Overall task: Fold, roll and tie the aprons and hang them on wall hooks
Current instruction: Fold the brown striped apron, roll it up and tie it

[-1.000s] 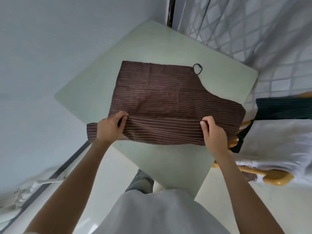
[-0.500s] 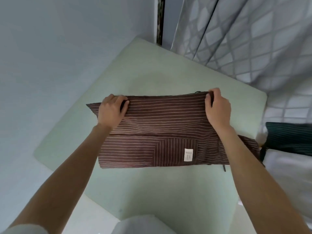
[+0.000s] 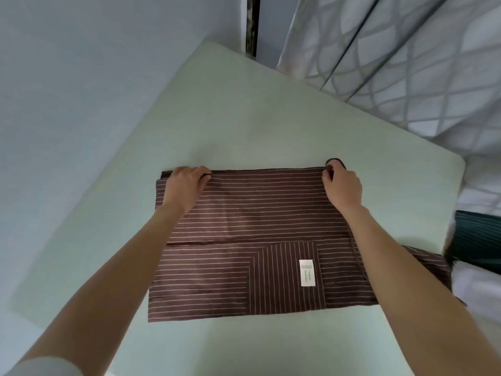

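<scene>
Currently, fold stage: brown white-striped cloth apron [image 3: 260, 240] is laid flat on the pale green rectangular table [image 3: 244, 118], doubled over; far edge is lined up under both hands
Left hand [image 3: 184, 187]: fingers are curled over the far-left corner of the apron; cloth is pinched there; hand is rested on the fabric
Right hand [image 3: 343, 187]: fingers are curled round the far-right corner; edge is gripped beside a small dark loop [image 3: 336, 161] that sticks out just past the fingertips
Key relation: long axis of the apron is run left to right across the person; both hands are set at its far ends, equally near; near edge is left free toward the body
Next move, judged: a further fold or a roll across the short axis is called for; edges must be kept square
Detail: white sewn label [image 3: 307, 272] on the pocket panel faces up
Right side: dark green striped cloth [image 3: 477, 237] is seen near the table edge; apart from the hands
Hooks: not in view
</scene>
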Tool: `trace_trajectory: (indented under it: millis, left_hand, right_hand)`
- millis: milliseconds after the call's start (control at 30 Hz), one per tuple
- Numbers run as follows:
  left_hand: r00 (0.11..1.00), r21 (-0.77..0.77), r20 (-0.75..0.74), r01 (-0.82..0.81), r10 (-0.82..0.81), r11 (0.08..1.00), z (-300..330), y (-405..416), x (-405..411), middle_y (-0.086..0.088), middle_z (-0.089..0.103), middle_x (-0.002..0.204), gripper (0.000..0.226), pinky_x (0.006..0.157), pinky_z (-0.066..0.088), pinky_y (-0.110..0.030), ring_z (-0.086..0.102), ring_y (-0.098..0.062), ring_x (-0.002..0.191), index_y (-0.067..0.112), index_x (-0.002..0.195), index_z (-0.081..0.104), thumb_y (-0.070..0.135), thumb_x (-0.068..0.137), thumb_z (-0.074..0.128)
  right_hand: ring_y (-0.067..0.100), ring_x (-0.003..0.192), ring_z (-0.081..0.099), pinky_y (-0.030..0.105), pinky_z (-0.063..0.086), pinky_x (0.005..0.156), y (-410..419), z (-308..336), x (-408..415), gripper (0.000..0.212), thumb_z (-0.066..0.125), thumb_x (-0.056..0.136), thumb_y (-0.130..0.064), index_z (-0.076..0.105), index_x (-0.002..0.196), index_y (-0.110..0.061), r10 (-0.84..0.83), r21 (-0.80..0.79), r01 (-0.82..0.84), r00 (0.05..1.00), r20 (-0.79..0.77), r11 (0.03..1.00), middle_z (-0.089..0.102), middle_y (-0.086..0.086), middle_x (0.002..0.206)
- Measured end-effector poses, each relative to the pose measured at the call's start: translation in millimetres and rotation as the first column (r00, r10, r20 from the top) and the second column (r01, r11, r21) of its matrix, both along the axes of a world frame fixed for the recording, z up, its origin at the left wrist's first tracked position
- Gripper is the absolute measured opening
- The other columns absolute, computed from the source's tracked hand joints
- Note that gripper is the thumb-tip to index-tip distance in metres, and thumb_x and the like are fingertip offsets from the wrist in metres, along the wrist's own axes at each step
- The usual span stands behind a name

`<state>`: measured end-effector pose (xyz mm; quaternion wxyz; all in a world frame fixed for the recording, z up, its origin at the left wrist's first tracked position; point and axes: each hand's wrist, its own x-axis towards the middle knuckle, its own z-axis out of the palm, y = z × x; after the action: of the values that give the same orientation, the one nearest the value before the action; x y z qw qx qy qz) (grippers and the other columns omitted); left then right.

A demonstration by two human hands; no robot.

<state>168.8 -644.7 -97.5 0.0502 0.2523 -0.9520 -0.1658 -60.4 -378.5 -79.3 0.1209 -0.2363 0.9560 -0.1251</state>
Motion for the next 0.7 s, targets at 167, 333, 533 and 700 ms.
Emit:
trace_trajectory:
  millis: [167,333,533,700]
  left_hand:
    - [1.000,-0.083,-0.019,-0.019,0.017,0.996,-8,-2,-6,-0.004,0.070,0.074,0.014,0.075,0.050,-0.035,0.064,-0.027,0.063,0.012,0.088,0.069,0.024,0.090,0.061]
    - [0.996,-0.162,0.054,-0.057,0.066,0.985,-12,-1,-18,-0.005,0.067,0.071,0.018,0.079,0.048,-0.037,0.062,-0.027,0.063,0.012,0.086,0.066,0.029,0.089,0.062]
    - [0.989,-0.103,0.057,-0.131,0.137,0.986,-11,11,-24,-0.007,0.064,0.104,0.016,0.093,0.039,-0.042,0.056,-0.030,0.101,0.015,0.103,0.062,0.025,0.091,0.058]
    - [0.994,0.009,-0.086,0.064,-0.063,0.998,6,92,-30,-0.003,0.064,0.107,0.017,0.096,0.040,-0.039,0.056,-0.024,0.104,0.019,0.105,0.062,0.026,0.093,0.053]
  right_hand:
    - [0.034,0.089,0.062,0.036,0.048,0.074,-4,-11,-10,0.028,0.043,0.098,-0.024,0.056,0.119,-0.009,-0.033,0.033,0.033,0.999,-0.017,0.999,0.066,0.016,0.102]
    - [0.033,0.091,0.062,0.036,0.048,0.076,-7,-19,-11,0.026,0.049,0.096,-0.024,0.059,0.115,-0.011,-0.087,0.023,0.088,0.996,-0.028,0.996,0.066,0.014,0.103]
    - [0.028,0.099,0.056,0.037,0.048,0.077,-7,-19,-8,0.028,0.058,0.090,-0.029,0.055,0.113,-0.012,-0.030,0.011,0.031,0.996,-0.078,0.999,0.058,0.009,0.113]
    - [0.028,0.107,0.048,0.038,0.043,0.089,43,2,30,0.036,0.062,0.088,-0.029,0.053,0.119,-0.014,0.002,-0.159,-0.019,0.994,-0.107,0.987,0.053,0.011,0.118]
